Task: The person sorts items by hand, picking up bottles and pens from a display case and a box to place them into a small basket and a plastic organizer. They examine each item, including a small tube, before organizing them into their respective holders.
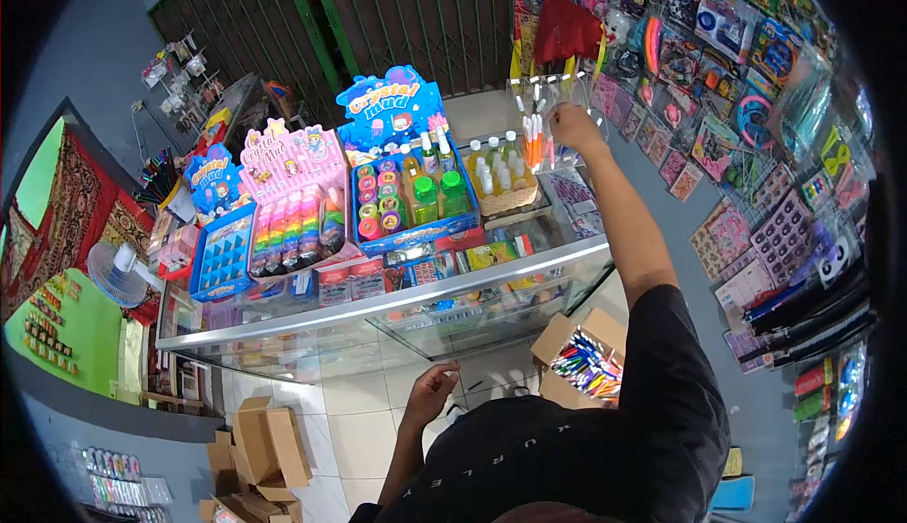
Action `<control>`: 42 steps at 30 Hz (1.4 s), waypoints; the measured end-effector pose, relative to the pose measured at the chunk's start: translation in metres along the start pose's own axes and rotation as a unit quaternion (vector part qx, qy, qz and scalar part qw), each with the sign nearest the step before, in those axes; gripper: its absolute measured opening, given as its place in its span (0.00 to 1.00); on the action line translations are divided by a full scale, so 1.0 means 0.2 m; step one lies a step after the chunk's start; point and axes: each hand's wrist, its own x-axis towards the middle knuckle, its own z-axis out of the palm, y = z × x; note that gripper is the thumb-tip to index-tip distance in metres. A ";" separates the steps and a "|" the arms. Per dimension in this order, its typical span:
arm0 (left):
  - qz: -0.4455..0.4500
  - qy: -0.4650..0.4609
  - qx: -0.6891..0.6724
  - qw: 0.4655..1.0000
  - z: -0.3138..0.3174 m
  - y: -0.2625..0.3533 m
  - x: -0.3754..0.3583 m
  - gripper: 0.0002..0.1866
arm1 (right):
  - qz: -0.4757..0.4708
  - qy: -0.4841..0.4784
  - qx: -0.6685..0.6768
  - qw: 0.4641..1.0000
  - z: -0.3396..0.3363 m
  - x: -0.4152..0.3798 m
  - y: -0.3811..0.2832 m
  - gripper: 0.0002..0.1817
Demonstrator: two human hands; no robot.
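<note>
My right hand (574, 129) reaches over the far right end of the glass counter. Its fingers are curled together at a clear pen holder (518, 107), beside white and orange pens (535, 136) standing in it. Whatever lies between those fingers is hidden. My left hand (433, 393) hangs low in front of my body, fingers loosely bent and apart, with nothing visible in it. Below my right arm, a cardboard box (557, 339) holds many colourful pens (588, 364).
On the glass counter (378, 312) stand Crystal Mud display boxes (397, 240), rainbow tubes (288, 230) and several capped bottles (498, 166). Packaged toys (723, 27) cover the right wall. Opened cartons (269, 438) lie on the floor at left, and a fan (118, 273) stands beyond.
</note>
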 end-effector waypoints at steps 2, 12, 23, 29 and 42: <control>-0.011 -0.018 0.007 1.000 -0.02 0.01 0.01 0.11 | -0.021 0.015 0.033 0.999 0.00 -0.04 0.01 0.13; -0.003 -0.068 0.006 0.998 -0.19 -0.06 0.11 0.11 | -0.084 -0.013 -0.063 0.994 0.20 -0.01 0.15 0.09; 0.007 -0.030 0.015 0.999 -0.17 -0.19 0.08 0.11 | -0.095 -0.017 -0.018 0.995 0.09 0.09 0.11 0.08; -0.019 -0.034 -0.008 0.999 -0.06 -0.11 0.05 0.11 | -0.062 0.009 -0.040 0.997 0.07 0.11 0.08 0.12; -0.008 -0.086 0.054 0.995 -0.12 -0.07 0.10 0.13 | -0.065 0.174 0.230 0.955 0.07 -0.80 -0.45 0.03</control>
